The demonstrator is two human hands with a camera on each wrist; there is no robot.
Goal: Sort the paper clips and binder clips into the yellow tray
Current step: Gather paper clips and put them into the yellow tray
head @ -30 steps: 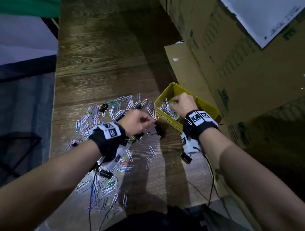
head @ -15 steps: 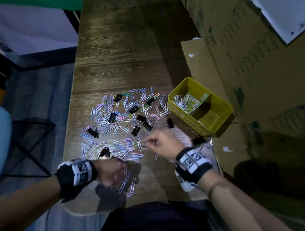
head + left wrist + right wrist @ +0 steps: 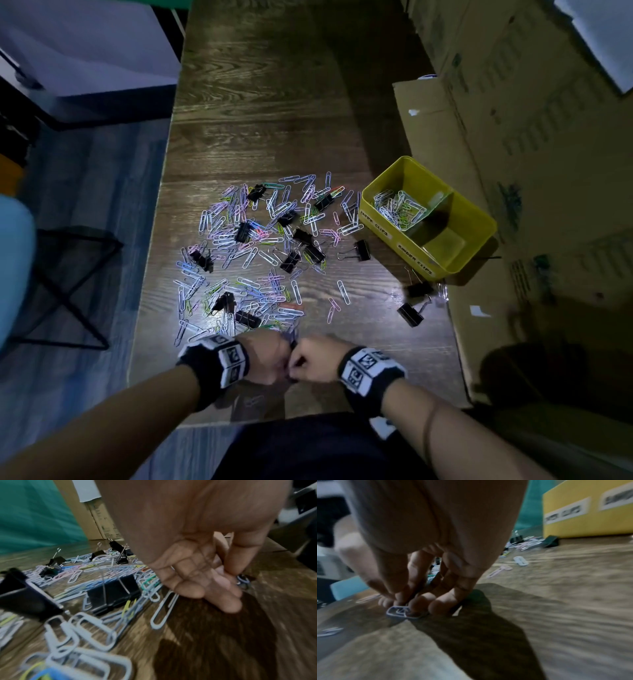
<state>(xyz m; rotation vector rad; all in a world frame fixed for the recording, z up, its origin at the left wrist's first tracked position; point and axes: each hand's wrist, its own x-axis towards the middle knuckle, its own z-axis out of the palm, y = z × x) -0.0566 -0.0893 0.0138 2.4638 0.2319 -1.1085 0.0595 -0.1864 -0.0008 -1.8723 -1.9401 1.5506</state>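
The yellow tray (image 3: 387, 236) stands at the table's right; its left compartment holds several paper clips (image 3: 399, 207), while its right one looks bare. A wide scatter of coloured paper clips (image 3: 260, 246) and black binder clips (image 3: 362, 250) covers the table's middle. My left hand (image 3: 274, 356) and right hand (image 3: 313, 358) meet near the table's front edge, fingers curled. In the right wrist view my right hand (image 3: 409, 605) pinches pale paper clips (image 3: 399, 612) against the wood. In the left wrist view my left hand (image 3: 228, 582) curls round a few clips (image 3: 241, 579).
Cardboard boxes (image 3: 513, 137) line the table's right side, close behind the tray. Two loose binder clips (image 3: 410, 314) lie near the tray's front corner. A binder clip (image 3: 113, 595) sits just left of my left hand. A black folding stand (image 3: 68, 274) is on the floor at left.
My right hand left the tray and came back to the table's front edge. My left hand drew back from the pile, and the two hands now touch.
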